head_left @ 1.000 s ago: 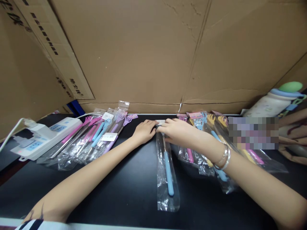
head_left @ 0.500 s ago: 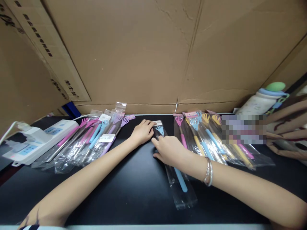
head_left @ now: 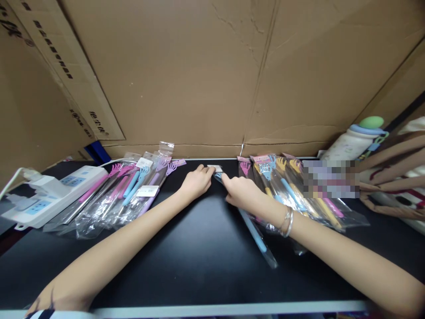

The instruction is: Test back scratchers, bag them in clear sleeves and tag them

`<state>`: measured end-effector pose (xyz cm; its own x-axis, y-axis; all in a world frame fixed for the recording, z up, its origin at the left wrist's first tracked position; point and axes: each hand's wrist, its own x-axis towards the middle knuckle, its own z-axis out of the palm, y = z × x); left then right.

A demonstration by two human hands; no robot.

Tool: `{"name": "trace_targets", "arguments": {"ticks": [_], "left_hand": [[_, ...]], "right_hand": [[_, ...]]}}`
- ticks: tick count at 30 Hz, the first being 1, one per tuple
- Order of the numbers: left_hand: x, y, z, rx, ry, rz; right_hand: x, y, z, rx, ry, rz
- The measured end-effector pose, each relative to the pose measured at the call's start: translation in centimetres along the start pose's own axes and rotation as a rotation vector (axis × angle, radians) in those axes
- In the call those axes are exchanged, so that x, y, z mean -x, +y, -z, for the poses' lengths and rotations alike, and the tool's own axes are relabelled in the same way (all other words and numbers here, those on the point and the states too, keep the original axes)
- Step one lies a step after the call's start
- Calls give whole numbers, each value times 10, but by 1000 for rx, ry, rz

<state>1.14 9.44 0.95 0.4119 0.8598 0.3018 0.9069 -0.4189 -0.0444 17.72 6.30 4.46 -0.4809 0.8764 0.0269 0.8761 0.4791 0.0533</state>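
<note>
A blue back scratcher (head_left: 255, 235) in a clear plastic bag lies slanted on the black table between my hands. Its handle points toward the front right, and my right hand covers much of its middle. At its head end, the fingers of my left hand (head_left: 196, 182) are curled together against the edge of the bag's white label (head_left: 216, 169). My right hand (head_left: 244, 191) is closed over the bagged scratcher just below the head, its fingertips partly hidden.
Bagged pink, blue and purple scratchers (head_left: 148, 191) lie on the left beside a white power strip (head_left: 69, 188). More bagged scratchers (head_left: 292, 190) lie on the right. Behind those stand a bottle (head_left: 347, 146) and a brown bag (head_left: 381, 177). Cardboard (head_left: 182, 79) walls the back.
My right hand has shifted up toward the label, and the scratcher's handle end has swung to the right with its bag looking narrower. My left hand has barely moved.
</note>
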Motion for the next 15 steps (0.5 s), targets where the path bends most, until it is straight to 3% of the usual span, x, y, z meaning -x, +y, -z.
{"name": "trace_targets", "arguments": {"ticks": [6,11,13,15], "left_hand": [[-1,-5,13,27,130,75],[-1,-2,22,323,368,102],[-1,4,24,453,337,60],[1,12,24,520,227,3]], "right_hand": [[-18,35,2,-459,-77,38],[-24,61,9,-867,-57,-10],[-21,74,15,-974,5,-28],[-16,91,21,-1059,69,-38]]}}
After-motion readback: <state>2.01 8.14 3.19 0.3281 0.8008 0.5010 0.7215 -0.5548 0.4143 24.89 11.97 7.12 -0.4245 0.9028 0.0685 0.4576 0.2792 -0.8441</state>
